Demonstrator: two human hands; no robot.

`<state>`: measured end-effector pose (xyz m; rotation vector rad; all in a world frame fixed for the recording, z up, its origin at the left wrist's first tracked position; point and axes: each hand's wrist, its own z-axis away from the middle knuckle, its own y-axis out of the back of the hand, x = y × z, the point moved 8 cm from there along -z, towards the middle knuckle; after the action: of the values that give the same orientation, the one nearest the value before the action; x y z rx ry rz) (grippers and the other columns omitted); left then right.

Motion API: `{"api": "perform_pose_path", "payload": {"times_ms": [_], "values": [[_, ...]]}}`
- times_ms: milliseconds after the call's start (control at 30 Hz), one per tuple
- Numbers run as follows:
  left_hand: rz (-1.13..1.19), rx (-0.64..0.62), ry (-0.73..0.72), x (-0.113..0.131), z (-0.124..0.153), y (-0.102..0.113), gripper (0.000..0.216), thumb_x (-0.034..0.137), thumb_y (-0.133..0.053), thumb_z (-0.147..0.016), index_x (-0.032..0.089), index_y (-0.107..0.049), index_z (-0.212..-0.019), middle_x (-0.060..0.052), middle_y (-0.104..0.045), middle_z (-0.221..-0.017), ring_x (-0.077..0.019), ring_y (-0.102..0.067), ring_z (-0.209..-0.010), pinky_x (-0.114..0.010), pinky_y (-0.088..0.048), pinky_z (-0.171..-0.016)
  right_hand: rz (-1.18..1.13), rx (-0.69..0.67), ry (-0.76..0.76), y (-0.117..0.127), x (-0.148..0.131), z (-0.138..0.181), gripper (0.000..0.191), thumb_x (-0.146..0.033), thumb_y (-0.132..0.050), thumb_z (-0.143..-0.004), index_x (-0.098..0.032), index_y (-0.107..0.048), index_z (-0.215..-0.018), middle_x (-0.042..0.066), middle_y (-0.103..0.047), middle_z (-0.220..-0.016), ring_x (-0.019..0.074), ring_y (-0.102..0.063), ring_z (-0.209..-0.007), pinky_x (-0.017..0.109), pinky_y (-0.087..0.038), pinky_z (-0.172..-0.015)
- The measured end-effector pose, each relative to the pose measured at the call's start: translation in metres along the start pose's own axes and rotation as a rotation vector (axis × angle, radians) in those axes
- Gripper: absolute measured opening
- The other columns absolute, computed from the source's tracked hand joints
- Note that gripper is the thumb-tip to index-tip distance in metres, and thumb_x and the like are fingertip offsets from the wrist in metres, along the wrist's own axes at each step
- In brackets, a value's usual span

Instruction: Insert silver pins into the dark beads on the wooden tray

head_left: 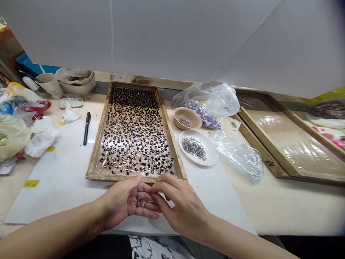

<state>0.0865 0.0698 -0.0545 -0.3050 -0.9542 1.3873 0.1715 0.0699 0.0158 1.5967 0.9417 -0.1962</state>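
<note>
The left hand (121, 201) lies palm up at the near edge of the tray (96, 151), fingers loosely spread and curled, with a few metal bits (140, 202) resting on them; that shallow cup is worth holding level, since a tilt would likely spill the bits onto the white sheet (67, 187). The right hand (183, 203) meets the left fingertips from the right, thumb and forefinger drawn close as for a pinch; whether they have closed on a bit I cannot tell, as the tips hide it.

To work well here, separate one bit at a time with the fingertips, for they look thin and apt to tangle; use a light pinch, so none springs away; keep both wrists off the near rim, because a knock could shift the black pieces (134, 135) spread over the tray, packed at the far end and looser at the near end. More metal bits lie on the plate (212, 154), right of the tray, and in the bowl (196, 119) just beyond it; leave sleeves and elbows clear of both.
</note>
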Motion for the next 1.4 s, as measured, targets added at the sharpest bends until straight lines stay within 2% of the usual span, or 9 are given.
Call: {"api": "perform_pose_path", "payload": {"times_ms": [100,233,400,667,1400], "values": [[-0.017,-0.008,-0.005,0.000,0.000,0.000,0.055,0.050,-0.033,-0.089,0.005,-0.064,-0.089,-0.015,-0.067,-0.083,-0.0221,-0.066,-0.079,-0.041,-0.047,-0.085,-0.060,-0.028,-0.021,0.004,0.003,-0.004,0.012,-0.009,-0.047,-0.081,-0.017,-0.056,-0.082,0.004,-0.054,-0.076,0.0132,-0.050,-0.066,0.027,-0.040,-0.056],[-0.060,0.017,0.009,-0.003,0.000,0.002,0.046,0.046,-0.044,-0.085,0.004,-0.063,-0.089,-0.016,-0.067,-0.083,-0.0248,-0.066,-0.081,-0.044,-0.046,-0.086,-0.075,-0.084,-0.064,0.013,0.020,-0.019,0.012,-0.009,-0.047,-0.080,-0.017,-0.056,-0.079,0.004,-0.054,-0.077,0.0117,-0.049,-0.065,0.024,-0.039,-0.054],[-0.096,0.048,0.030,-0.003,0.003,0.001,0.038,0.039,-0.047,-0.085,0.004,-0.062,-0.089,-0.017,-0.067,-0.085,-0.0246,-0.067,-0.080,-0.045,-0.047,-0.086,0.046,-0.192,0.048,0.009,0.033,-0.040,0.014,-0.008,-0.046,-0.079,-0.015,-0.059,-0.078,0.006,-0.056,-0.080,0.0140,-0.051,-0.072,0.026,-0.041,-0.061],[-0.109,0.044,0.012,-0.003,0.001,0.002,0.036,0.039,-0.055,-0.078,0.004,-0.062,-0.088,-0.018,-0.068,-0.084,-0.0235,-0.067,-0.076,-0.044,-0.048,-0.082,0.127,-0.333,0.154,-0.007,0.032,-0.052,0.018,-0.010,-0.046,-0.082,-0.015,-0.061,-0.074,0.005,-0.054,-0.074,0.0138,-0.048,-0.069,0.026,-0.039,-0.061],[-0.123,0.017,0.006,-0.007,-0.001,0.003,0.038,0.041,-0.055,-0.079,0.004,-0.062,-0.089,-0.018,-0.068,-0.084,-0.0247,-0.067,-0.077,-0.045,-0.046,-0.083,0.257,-0.391,0.245,-0.013,0.024,-0.055,0.023,-0.012,-0.044,-0.085,-0.015,-0.060,-0.068,0.004,-0.053,-0.070,0.0132,-0.044,-0.065,0.026,-0.035,-0.058]]}}
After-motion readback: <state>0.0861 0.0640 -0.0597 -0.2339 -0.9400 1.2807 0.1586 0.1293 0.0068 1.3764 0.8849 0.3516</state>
